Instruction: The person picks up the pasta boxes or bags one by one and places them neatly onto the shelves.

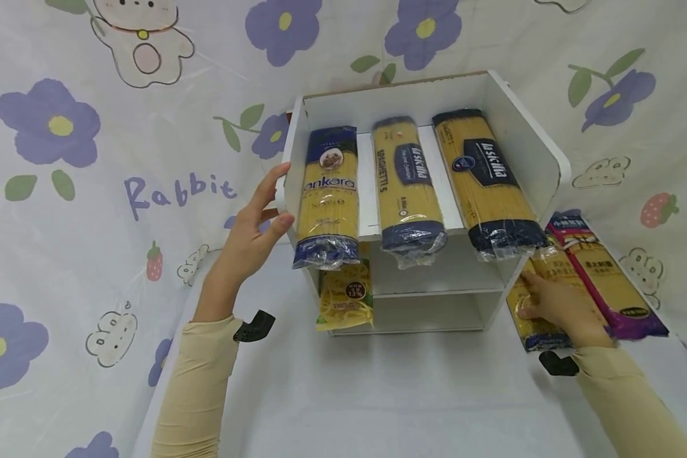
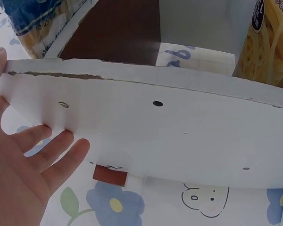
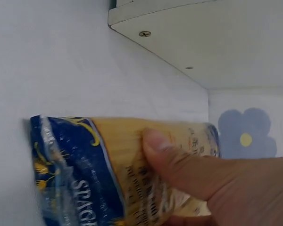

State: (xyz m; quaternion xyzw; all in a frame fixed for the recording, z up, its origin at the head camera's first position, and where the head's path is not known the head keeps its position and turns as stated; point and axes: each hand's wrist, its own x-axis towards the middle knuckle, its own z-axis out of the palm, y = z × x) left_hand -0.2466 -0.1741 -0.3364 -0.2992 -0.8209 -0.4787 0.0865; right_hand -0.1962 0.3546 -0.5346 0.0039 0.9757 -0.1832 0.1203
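My left hand (image 1: 249, 238) rests against the left side panel of a small white shelf unit (image 1: 549, 137), fingers spread on its outer face (image 2: 170, 136). My right hand (image 1: 561, 305) holds a spaghetti pack (image 3: 115, 155) with blue ends, low beside the unit's right side; its thumb (image 3: 158, 141) lies across the front. Right of this pack leans a pink and purple pasta pack (image 1: 598, 270). On the top tier lie an Ankara pasta pack (image 1: 329, 191), a middle La Sicilia spaghetti pack (image 1: 409, 184) and a wider La Sicilia pack (image 1: 489, 178), their lower ends jutting past the front edge.
A yellow noodle bag (image 1: 346, 292) stands at the left of the lower tiers. The unit stands on a white-covered table (image 1: 389, 394), in front of a hanging cloth (image 1: 206, 127) printed with flowers and rabbits. A brown piece (image 2: 110, 175) juts out behind the side panel.
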